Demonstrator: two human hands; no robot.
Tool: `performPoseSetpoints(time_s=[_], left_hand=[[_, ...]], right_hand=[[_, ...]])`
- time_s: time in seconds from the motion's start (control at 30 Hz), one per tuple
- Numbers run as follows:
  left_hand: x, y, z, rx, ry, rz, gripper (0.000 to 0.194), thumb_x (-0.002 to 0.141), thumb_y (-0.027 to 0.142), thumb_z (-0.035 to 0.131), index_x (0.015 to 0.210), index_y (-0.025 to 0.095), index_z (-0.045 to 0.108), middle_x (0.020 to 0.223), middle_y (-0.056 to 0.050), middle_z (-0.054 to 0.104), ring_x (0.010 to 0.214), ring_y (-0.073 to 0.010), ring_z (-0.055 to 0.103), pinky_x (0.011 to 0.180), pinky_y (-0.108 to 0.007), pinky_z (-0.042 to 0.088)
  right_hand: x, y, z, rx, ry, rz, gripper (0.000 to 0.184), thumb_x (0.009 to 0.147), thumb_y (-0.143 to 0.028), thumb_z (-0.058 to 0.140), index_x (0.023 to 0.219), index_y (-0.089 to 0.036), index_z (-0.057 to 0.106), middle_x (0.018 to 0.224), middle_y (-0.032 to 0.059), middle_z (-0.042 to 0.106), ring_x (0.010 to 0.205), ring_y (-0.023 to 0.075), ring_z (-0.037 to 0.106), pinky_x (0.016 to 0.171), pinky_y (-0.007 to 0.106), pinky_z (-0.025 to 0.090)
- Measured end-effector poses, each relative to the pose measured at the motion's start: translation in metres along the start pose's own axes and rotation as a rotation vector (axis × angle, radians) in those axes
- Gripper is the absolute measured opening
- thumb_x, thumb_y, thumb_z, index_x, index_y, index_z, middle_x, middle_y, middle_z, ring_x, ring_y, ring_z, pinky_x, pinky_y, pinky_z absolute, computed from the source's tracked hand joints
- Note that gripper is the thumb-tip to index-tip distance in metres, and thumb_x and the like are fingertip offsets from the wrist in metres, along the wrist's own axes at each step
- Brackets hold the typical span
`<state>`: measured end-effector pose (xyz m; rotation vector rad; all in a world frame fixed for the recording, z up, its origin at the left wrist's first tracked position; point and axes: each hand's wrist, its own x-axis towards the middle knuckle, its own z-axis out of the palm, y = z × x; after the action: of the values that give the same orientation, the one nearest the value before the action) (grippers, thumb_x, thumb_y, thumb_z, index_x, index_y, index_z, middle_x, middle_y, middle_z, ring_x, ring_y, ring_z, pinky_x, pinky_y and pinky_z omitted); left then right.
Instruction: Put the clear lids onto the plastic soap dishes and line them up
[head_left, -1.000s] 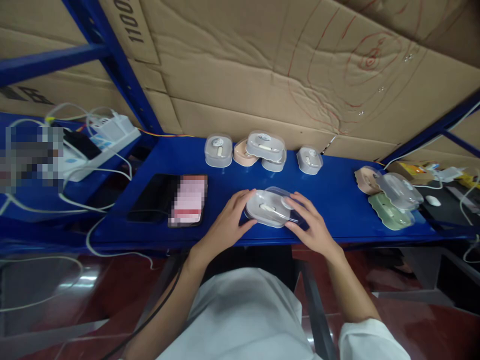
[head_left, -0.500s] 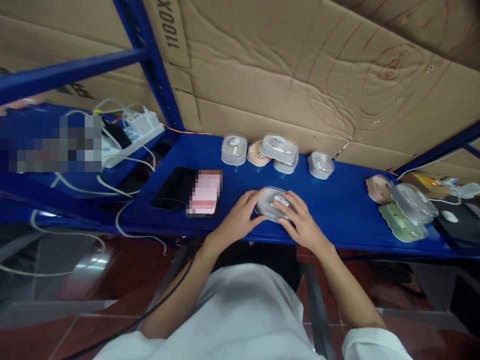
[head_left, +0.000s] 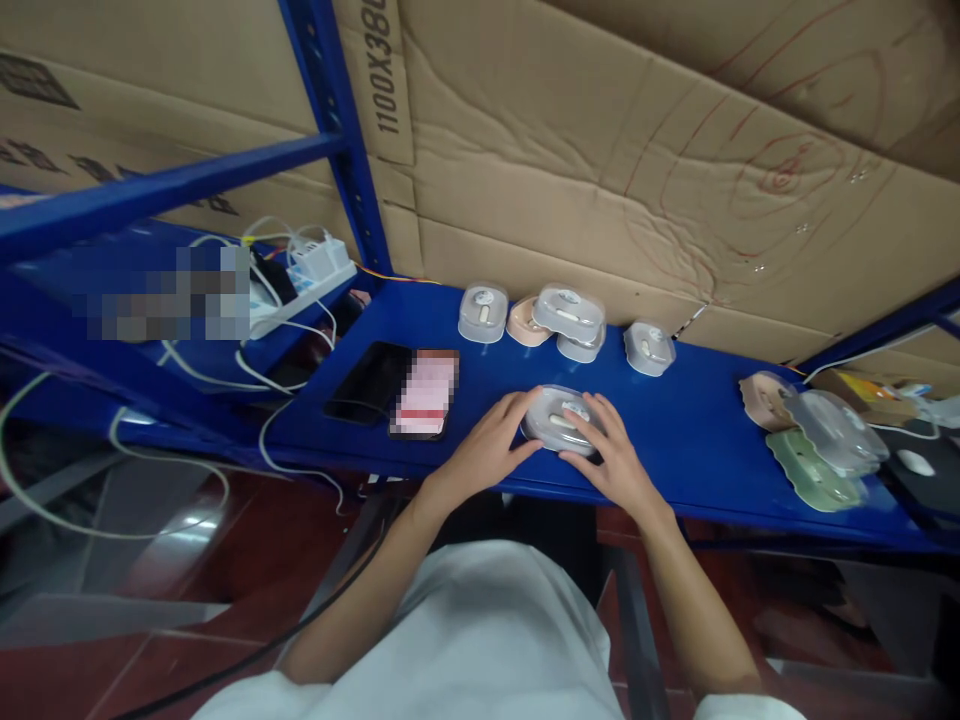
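Note:
In front of me on the blue tabletop lies a grey plastic box (head_left: 552,404) with a clear domed lid, a white strip and a round label on top. My left hand (head_left: 491,442) cups its left side, thumb toward the near edge. From the right, my right hand (head_left: 616,452) grips the same box, with fingers over the lid near the label. Behind it stand similar boxes: a grey one (head_left: 482,313), another grey one (head_left: 649,348) and a clear-lidded box (head_left: 568,312) resting on a peach one (head_left: 527,322) and a further grey one (head_left: 581,343).
A phone (head_left: 424,393) with a blurred screen and a black tablet-like slab (head_left: 369,382) lie left. At right are peach (head_left: 765,400) and green (head_left: 810,480) trays with a clear lid (head_left: 838,430). A power strip (head_left: 304,285) with cables sits left; cardboard (head_left: 540,190) walls the back.
The view has shifted, so the whole scene sits slightly lower and further right. Both hands stay around the box, with little visible change in grip.

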<state>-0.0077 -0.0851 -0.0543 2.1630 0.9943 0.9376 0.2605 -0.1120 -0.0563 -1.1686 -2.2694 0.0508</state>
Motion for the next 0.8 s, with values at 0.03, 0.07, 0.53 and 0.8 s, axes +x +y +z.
performPoseSetpoints(time_s=[0.03, 0.07, 0.53, 0.8], left_hand=[[-0.001, 0.000, 0.000, -0.007, 0.007, 0.010, 0.075, 0.104, 0.028, 0.065, 0.168, 0.035, 0.028, 0.161, -0.011, 0.048, 0.153, -0.0289, 0.047, 0.128, -0.051, 0.040], [-0.002, 0.001, 0.000, -0.015, 0.015, 0.016, 0.075, 0.104, 0.029, 0.065, 0.168, 0.035, 0.028, 0.162, -0.011, 0.047, 0.153, -0.0284, 0.046, 0.128, -0.050, 0.040], [0.131, 0.000, -0.037, 0.536, 0.372, -0.305, 0.069, 0.096, 0.020, 0.065, 0.161, 0.012, 0.041, 0.167, -0.030, 0.038, 0.158, -0.0452, 0.036, 0.125, -0.062, 0.034], [0.146, -0.038, -0.046, 0.644, 0.341, -0.486, 0.053, 0.095, 0.028, 0.070, 0.144, 0.015, 0.056, 0.154, -0.030, 0.052, 0.152, -0.0482, 0.042, 0.121, -0.071, 0.032]], right_hand=[[-0.001, 0.002, -0.001, 0.001, 0.028, 0.014, 0.066, 0.101, -0.044, 0.069, 0.163, -0.040, 0.046, 0.172, 0.0086, 0.038, 0.161, 0.0372, 0.034, 0.125, 0.068, 0.040], [-0.001, 0.005, -0.003, -0.006, 0.069, 0.039, 0.065, 0.101, -0.045, 0.070, 0.162, -0.039, 0.047, 0.170, 0.0091, 0.042, 0.158, 0.0365, 0.038, 0.125, 0.066, 0.040], [0.123, 0.175, -0.050, -0.220, 0.367, 0.385, 0.068, 0.090, -0.065, 0.068, 0.137, -0.017, 0.072, 0.149, 0.0222, 0.057, 0.140, 0.0366, 0.051, 0.121, 0.058, 0.039], [0.107, 0.154, -0.017, -0.349, 0.443, 0.365, 0.070, 0.099, -0.069, 0.051, 0.148, -0.021, 0.065, 0.150, 0.0204, 0.056, 0.140, 0.0393, 0.046, 0.118, 0.065, 0.039]])
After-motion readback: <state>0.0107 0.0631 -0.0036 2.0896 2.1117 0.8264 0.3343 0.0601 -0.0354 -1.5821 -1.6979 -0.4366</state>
